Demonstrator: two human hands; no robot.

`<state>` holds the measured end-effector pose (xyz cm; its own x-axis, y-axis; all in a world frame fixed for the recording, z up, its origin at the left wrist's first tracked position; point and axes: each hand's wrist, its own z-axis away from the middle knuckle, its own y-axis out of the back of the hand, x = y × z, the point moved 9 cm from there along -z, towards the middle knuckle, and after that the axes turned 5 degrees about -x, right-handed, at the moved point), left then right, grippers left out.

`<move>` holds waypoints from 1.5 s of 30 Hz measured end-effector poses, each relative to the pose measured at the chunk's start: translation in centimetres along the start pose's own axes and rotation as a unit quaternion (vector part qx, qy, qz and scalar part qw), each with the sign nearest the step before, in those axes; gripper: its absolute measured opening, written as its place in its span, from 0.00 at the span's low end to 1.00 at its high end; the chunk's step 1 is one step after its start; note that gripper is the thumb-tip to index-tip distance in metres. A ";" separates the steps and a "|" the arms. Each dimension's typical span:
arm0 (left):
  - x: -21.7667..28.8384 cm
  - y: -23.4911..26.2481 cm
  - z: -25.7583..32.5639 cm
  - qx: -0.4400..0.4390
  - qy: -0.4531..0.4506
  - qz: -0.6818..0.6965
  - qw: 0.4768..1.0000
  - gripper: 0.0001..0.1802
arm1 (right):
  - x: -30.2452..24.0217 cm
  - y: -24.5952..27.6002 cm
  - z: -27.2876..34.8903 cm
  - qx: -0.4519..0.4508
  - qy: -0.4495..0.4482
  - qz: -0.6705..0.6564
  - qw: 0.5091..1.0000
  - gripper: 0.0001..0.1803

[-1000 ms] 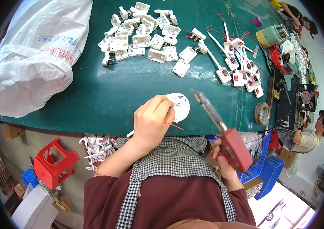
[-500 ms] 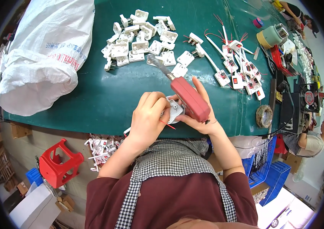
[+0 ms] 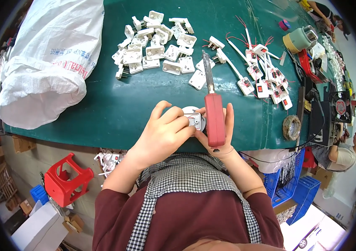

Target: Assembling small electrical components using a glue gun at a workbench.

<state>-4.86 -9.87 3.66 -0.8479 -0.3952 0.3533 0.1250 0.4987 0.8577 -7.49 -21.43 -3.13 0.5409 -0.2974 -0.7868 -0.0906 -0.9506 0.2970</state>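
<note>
Touching shell (image 3: pixel 194 120) with left hand (image 3: pixel 164 133), cannot tell if pinching | gripping iron (image 3: pixel 215 121) in right hand (image 3: pixel 228 141), right of shell, pointing lengthwise away

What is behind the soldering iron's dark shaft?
Behind the soldering iron shaft, a white plug housing shows on both sides, lying on the green tabletop. The shaft covers the housing's middle; details there cannot be seen.

At the centre, a dull-red tool (image 3: pixel 215 121) and a white casing (image 3: pixel 193 119) — deep green tabletop (image 3: pixel 115 108) around. White shells (image 3: pixel 155 52) near twelve o'clock, red-buttoned white switch units (image 3: pixel 263 93) at two, white sack (image 3: pixel 44 85) at ten, red stool (image 3: pixel 57 184) at eight — black-and-white checked apron (image 3: pixel 186 180) and maroon shirt (image 3: pixel 186 215) at six.
</note>
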 end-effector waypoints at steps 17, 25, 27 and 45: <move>-1.5 -1.1 -1.1 -0.192 0.081 0.038 0.977 0.04 | 1.4 -0.4 -0.1 -0.072 -0.103 0.035 0.991 0.62; -3.1 -2.1 -1.4 -0.209 0.138 0.143 0.958 0.03 | -0.6 2.2 0.5 -0.011 -0.087 0.014 0.996 0.55; -2.3 -0.1 -1.6 -0.045 0.128 0.123 0.983 0.04 | -1.6 3.6 1.2 -0.006 -0.112 -0.011 0.994 0.53; -4.8 -3.4 0.7 -0.037 0.247 0.363 0.898 0.03 | -6.4 8.9 10.7 -0.011 -0.390 -0.145 0.909 0.33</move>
<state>-1.63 -9.12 -1.25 -0.2006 -0.2894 0.9360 0.6016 0.7176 0.3508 -20.72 -28.96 -1.24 -0.2192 -0.0149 -0.9756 -0.0166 -0.9997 0.0190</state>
